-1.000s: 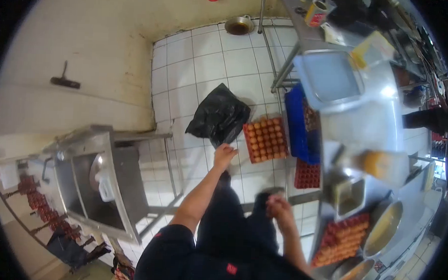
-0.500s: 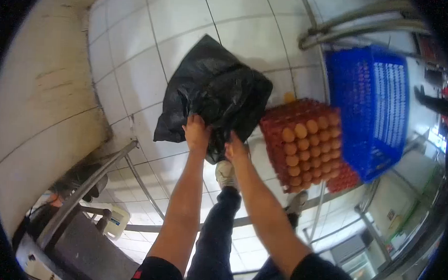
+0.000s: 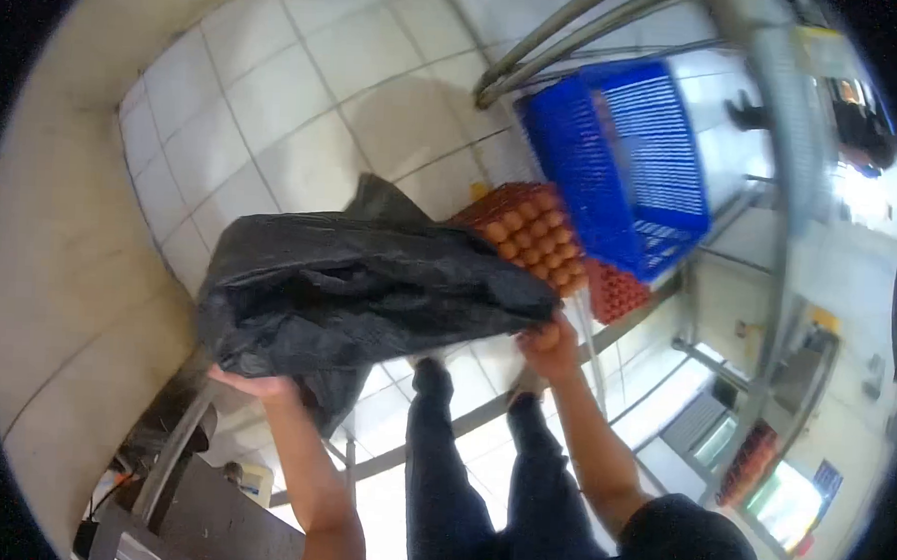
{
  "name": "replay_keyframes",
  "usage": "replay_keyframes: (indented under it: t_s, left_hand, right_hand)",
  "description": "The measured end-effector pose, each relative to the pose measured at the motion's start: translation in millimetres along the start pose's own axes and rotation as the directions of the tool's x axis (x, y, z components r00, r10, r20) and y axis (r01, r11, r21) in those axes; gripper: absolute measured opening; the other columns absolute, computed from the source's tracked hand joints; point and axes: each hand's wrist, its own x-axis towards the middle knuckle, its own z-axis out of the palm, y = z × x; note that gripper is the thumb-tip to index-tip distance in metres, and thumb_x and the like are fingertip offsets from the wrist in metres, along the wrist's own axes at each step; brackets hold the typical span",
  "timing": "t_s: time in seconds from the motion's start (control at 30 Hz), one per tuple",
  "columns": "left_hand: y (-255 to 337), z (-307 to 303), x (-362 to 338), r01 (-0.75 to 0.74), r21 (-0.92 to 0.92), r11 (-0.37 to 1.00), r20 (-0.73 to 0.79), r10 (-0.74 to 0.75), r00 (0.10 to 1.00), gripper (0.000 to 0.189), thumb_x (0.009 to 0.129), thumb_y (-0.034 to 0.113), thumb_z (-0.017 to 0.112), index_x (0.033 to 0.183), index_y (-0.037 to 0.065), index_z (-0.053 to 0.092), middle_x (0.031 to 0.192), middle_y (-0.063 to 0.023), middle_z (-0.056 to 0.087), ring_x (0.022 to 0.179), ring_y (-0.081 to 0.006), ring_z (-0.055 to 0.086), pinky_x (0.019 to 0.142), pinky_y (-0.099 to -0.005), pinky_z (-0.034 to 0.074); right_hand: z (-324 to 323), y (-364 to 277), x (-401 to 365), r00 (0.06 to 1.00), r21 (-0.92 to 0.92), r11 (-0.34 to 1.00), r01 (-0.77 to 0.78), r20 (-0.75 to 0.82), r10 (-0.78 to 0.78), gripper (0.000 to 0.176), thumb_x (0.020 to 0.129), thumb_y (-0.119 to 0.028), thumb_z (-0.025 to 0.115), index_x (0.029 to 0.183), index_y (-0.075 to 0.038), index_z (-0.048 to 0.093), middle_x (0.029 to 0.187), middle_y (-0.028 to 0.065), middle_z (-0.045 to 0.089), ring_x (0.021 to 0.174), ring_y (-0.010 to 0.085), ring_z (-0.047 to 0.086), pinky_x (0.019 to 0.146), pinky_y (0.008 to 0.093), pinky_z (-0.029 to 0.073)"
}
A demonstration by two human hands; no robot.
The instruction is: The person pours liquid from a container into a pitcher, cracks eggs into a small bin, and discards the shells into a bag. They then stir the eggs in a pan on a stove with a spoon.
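Observation:
A black plastic bag is stretched sideways between my two hands, raised off the floor, with its folded mouth facing me. My left hand grips its lower left edge, the fingers partly hidden behind the plastic. At the bag's right end, my right hand is closed on a bunched corner. Beyond that corner stands a stack of red egg trays, with brown eggs showing in rows and partly covered by the bag.
A blue plastic crate stands right of the eggs, beside another red egg tray. Metal rack tubes run above it. A wall borders the white tiled floor on the left. A metal frame is at lower left.
The bag has gone from lying on the floor to being lifted and spread wide. My hands have moved apart, left hand leftward and right hand rightward. The view has shifted.

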Motion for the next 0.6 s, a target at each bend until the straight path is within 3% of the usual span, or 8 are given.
replay_keyframes:
  t_s: [0.1, 0.13, 0.2, 0.33, 0.43, 0.47, 0.53, 0.6]
  left_hand:
    - [-54, 90, -38, 0.143, 0.192, 0.971, -0.038, -0.138, 0.990, 0.075, 0.080, 0.054, 0.053, 0.135, 0.002, 0.051, 0.137, -0.0165, 0.053, 0.124, -0.0370, 0.050, 0.105, -0.0531, 0.042]
    - [-74, 112, -44, 0.230, 0.211, 0.950, 0.274, -0.284, 0.919, 0.077, 0.076, 0.054, 0.055, 0.134, 0.002, 0.053, 0.133, -0.0162, 0.057, 0.121, -0.0362, 0.054, 0.104, -0.0507, 0.045]
    - [-114, 135, -49, 0.388, 0.334, 0.859, 0.410, -0.503, 0.761, 0.083, 0.071, 0.049, 0.071, 0.136, 0.002, 0.051, 0.132, -0.0162, 0.058, 0.119, -0.0343, 0.056, 0.105, -0.0479, 0.045]
    - [-154, 197, -28, 0.107, 0.869, 0.483, 0.281, -0.659, 0.698, 0.033, 0.077, 0.018, 0.081, 0.097, 0.000, 0.061, 0.127, -0.0137, 0.061, 0.107, -0.0189, 0.058, 0.091, -0.0293, 0.045]
    - [-185, 173, -46, -0.084, 0.964, 0.252, 0.191, -0.438, 0.878, 0.032, 0.078, 0.018, 0.082, 0.093, 0.001, 0.060, 0.100, -0.0053, 0.059, 0.088, -0.0116, 0.053, 0.082, -0.0239, 0.043]
    - [-197, 157, -48, -0.191, 0.980, 0.051, 0.198, -0.258, 0.946, 0.035, 0.079, 0.016, 0.082, 0.102, -0.001, 0.062, 0.079, 0.0030, 0.055, 0.075, -0.0080, 0.051, 0.076, -0.0210, 0.043]
    - [-231, 132, -86, -0.012, 0.987, 0.158, 0.054, -0.265, 0.963, 0.059, 0.077, 0.016, 0.084, 0.124, -0.008, 0.057, 0.078, 0.0017, 0.055, 0.074, -0.0093, 0.052, 0.080, -0.0231, 0.045]
    - [-276, 93, -123, -0.029, 0.967, 0.253, 0.111, -0.316, 0.942, 0.029, 0.075, 0.022, 0.085, 0.081, 0.007, 0.061, 0.074, -0.0007, 0.061, 0.070, -0.0103, 0.054, 0.068, -0.0279, 0.045]
  right_hand:
    - [53, -59, -120, 0.889, 0.101, 0.887, 0.451, -0.136, -0.436, 0.038, 0.095, -0.047, 0.054, 0.107, -0.012, 0.064, 0.108, 0.0063, 0.068, 0.099, 0.0241, 0.063, 0.085, 0.0424, 0.052]
    - [44, -79, -143, 0.848, 0.158, 0.837, 0.523, -0.194, -0.493, 0.039, 0.095, -0.049, 0.054, 0.106, -0.013, 0.065, 0.109, 0.0052, 0.069, 0.100, 0.0234, 0.064, 0.088, 0.0413, 0.053]
    - [-7, -113, -179, 0.783, 0.241, 0.841, 0.484, 0.310, -0.539, 0.037, 0.094, -0.049, 0.056, 0.106, -0.015, 0.066, 0.104, 0.0029, 0.070, 0.093, 0.0209, 0.066, 0.088, 0.0381, 0.055]
    - [-60, -123, -194, 0.757, 0.186, 0.737, 0.649, -0.058, -0.651, 0.027, 0.096, -0.042, 0.059, 0.102, -0.017, 0.066, 0.096, 0.0006, 0.071, 0.083, 0.0174, 0.066, 0.070, 0.0359, 0.053]
    - [-171, -100, -139, 0.933, 0.230, 0.908, 0.350, -0.166, -0.318, 0.020, 0.096, -0.032, 0.060, 0.098, -0.012, 0.058, 0.082, 0.0048, 0.060, 0.079, 0.0210, 0.060, 0.067, 0.0355, 0.051]
    - [-164, -81, -131, 0.902, -0.307, 0.882, 0.359, -0.131, -0.412, 0.017, 0.095, -0.027, 0.062, 0.092, -0.011, 0.056, 0.079, 0.0067, 0.058, 0.072, 0.0224, 0.057, 0.066, 0.0368, 0.050]
    - [-153, -60, -106, 0.900, 0.185, 0.978, 0.098, -0.436, -0.008, 0.024, 0.094, -0.031, 0.064, 0.093, -0.010, 0.054, 0.078, 0.0082, 0.057, 0.068, 0.0235, 0.056, 0.062, 0.0375, 0.051]
    - [-130, -40, -104, 0.852, 0.161, 0.987, -0.013, -0.514, 0.095, 0.022, 0.093, -0.028, 0.065, 0.092, -0.009, 0.055, 0.073, 0.0075, 0.054, 0.065, 0.0227, 0.055, 0.061, 0.0391, 0.051]
